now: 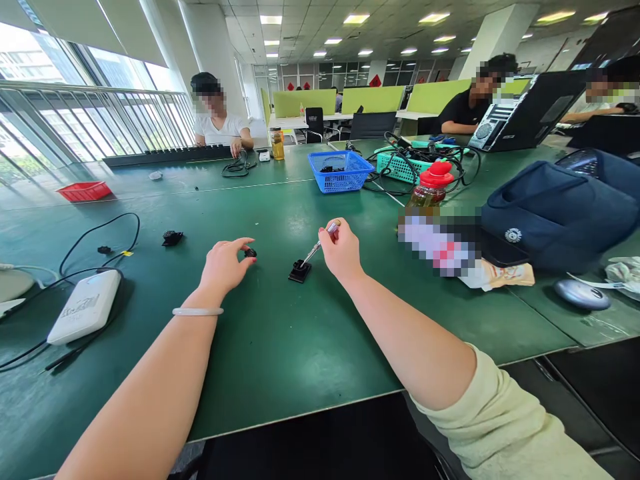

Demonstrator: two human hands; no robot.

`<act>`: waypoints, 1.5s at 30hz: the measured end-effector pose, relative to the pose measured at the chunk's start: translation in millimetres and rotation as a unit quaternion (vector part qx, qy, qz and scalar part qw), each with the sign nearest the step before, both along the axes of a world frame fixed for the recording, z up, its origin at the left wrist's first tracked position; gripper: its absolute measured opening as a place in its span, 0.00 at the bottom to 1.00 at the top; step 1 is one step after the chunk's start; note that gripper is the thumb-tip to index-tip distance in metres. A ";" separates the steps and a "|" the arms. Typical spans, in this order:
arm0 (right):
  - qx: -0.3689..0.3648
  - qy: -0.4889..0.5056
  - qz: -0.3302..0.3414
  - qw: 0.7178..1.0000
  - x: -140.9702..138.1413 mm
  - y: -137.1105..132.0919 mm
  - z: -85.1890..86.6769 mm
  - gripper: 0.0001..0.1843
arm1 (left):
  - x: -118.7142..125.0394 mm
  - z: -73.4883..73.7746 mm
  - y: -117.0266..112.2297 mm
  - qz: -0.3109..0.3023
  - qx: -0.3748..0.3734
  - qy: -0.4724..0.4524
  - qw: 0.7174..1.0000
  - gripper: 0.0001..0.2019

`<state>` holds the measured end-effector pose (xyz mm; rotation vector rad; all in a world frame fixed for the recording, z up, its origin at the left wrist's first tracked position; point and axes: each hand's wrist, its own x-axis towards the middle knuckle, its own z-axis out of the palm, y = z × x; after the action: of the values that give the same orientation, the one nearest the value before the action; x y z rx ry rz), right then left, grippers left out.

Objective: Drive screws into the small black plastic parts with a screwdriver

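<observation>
My left hand (223,267) pinches a small black part (251,253) between thumb and fingers, just above the green table. A screwdriver (315,249) with a bright metal shaft is gripped in my right hand (340,248). Its tip points down and left, meeting a small black square piece (299,271) that lies on the table between my hands. Whether the tip sits in a screw is too small to make out. Farther left lies another black part (173,238), with a smaller black bit (104,250) beyond it.
A white box (85,307) with black cables lies at left, near a red tray (85,192). Ahead stand a blue basket (341,172), a teal basket (400,167) with cables, and a red-lidded bottle (434,181). A navy bag (560,207) and a mouse (583,295) are right. Other people sit opposite.
</observation>
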<state>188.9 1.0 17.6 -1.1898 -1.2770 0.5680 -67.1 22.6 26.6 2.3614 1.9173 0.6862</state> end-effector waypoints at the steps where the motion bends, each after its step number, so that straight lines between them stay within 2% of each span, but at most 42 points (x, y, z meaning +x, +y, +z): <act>1: 0.002 -0.001 -0.002 1.000 0.1 -0.6 0.5 0.09 | 2.4 -1.1 0.0 -0.010 0.001 0.015 1.000 0.20; 4: 0.000 0.001 -0.009 1.000 0.5 -2.0 2.3 0.09 | -4.4 -3.5 2.3 -0.014 0.003 0.047 0.999 0.16; 6: 0.000 -0.001 -0.014 1.000 0.9 -2.5 3.2 0.09 | -18.2 -3.4 4.5 0.021 0.002 0.065 0.998 0.15; 8: 0.003 -0.004 -0.018 1.000 1.2 -2.7 3.7 0.09 | -35.7 -1.9 6.0 0.100 -0.018 0.078 0.992 0.15; 11: 0.006 -0.001 -0.016 1.000 0.9 -3.2 3.9 0.09 | -57.7 1.1 4.4 0.234 -0.051 0.077 0.968 0.15; 12: 0.006 0.000 -0.015 1.000 0.7 -3.5 3.8 0.09 | -61.2 1.9 2.9 0.264 -0.040 0.076 0.961 0.15; 14: 0.005 0.001 -0.017 1.000 0.2 -4.3 3.8 0.09 | -59.3 3.0 -0.7 0.285 -0.005 0.080 0.955 0.18; 16: 0.007 0.001 -0.019 1.000 0.1 -5.2 4.3 0.08 | -44.9 4.3 -4.6 0.257 0.014 0.083 0.963 0.21; 17: 0.009 -0.001 -0.019 1.000 0.2 -5.6 5.0 0.08 | -33.6 5.1 -6.8 0.224 0.028 0.087 0.970 0.21; 19: 0.017 -0.008 -0.026 0.999 1.2 -6.4 7.0 0.08 | -5.8 6.7 -12.8 0.137 0.059 0.098 0.984 0.22; 21: 0.027 -0.024 -0.039 0.999 2.5 -7.1 9.4 0.07 | 24.5 7.1 -21.9 0.022 0.072 0.105 0.992 0.24; 24: 0.047 -0.057 -0.054 0.996 3.7 -7.8 11.5 0.07 | 63.1 1.9 -38.1 -0.134 0.044 0.093 0.986 0.31; 27: 0.057 -0.090 -0.052 0.993 2.8 -7.4 9.6 0.07 | 84.2 -8.6 -47.0 -0.216 -0.013 0.069 0.974 0.37; 32: 0.024 -0.134 -0.011 0.991 0.8 -2.2 2.7 0.07 | 86.5 -22.3 -39.4 -0.230 -0.082 -0.047 0.969 0.34; 36: -0.031 -0.160 0.007 0.987 2.4 2.7 1.5 0.11 | 81.9 -26.4 -32.1 -0.237 -0.089 -0.097 0.963 0.34; 39: -0.026 -0.177 0.012 0.984 4.3 2.6 4.4 0.12 | 79.9 -28.9 -29.4 -0.239 -0.087 -0.113 0.961 0.35; 42: -0.011 -0.166 0.033 0.986 5.5 -0.2 7.9 0.11 | 76.3 -31.3 -26.2 -0.220 -0.082 -0.132 0.963 0.37; 45: -0.025 -0.121 0.057 0.991 6.0 -2.0 8.0 0.10 | 71.3 -31.4 -23.1 -0.173 -0.094 -0.144 0.970 0.38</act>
<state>194.8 -1.0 25.5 -1.2623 -1.5513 0.5533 4.2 -0.5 -4.8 2.2483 1.3474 0.7309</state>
